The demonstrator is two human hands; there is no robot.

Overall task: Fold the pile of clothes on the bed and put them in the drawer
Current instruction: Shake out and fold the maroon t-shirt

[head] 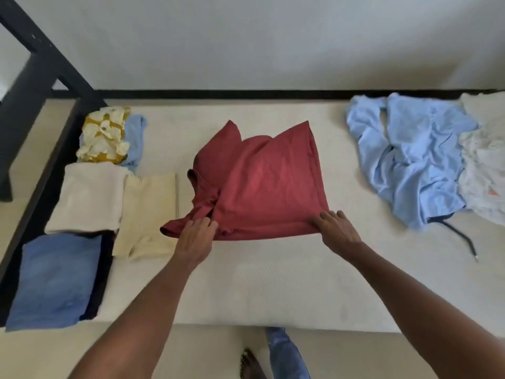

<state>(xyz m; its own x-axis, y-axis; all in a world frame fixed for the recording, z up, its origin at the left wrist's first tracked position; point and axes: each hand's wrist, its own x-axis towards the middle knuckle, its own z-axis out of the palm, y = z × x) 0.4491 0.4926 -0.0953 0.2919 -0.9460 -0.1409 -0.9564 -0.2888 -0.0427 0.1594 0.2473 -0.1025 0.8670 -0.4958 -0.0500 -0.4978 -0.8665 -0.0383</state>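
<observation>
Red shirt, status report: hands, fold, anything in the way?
Left hand and right hand pinching near edge of red shirt. Shirt part-folded, mid-mattress. Folded stacks left, crumpled light blue garment right, both clear of it.

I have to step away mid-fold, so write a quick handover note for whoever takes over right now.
Left hand: grip on the near left edge of the red shirt.
Right hand: grip on its near right corner.
The shirt lies mid-mattress, partly folded.
Done: folded pieces at left: blue jeans, white garment, cream garment, floral piece.
Left: finish the red shirt, fold the crumpled light blue shirt and white clothes at right, then put everything in the drawer, which is not in view.
</observation>
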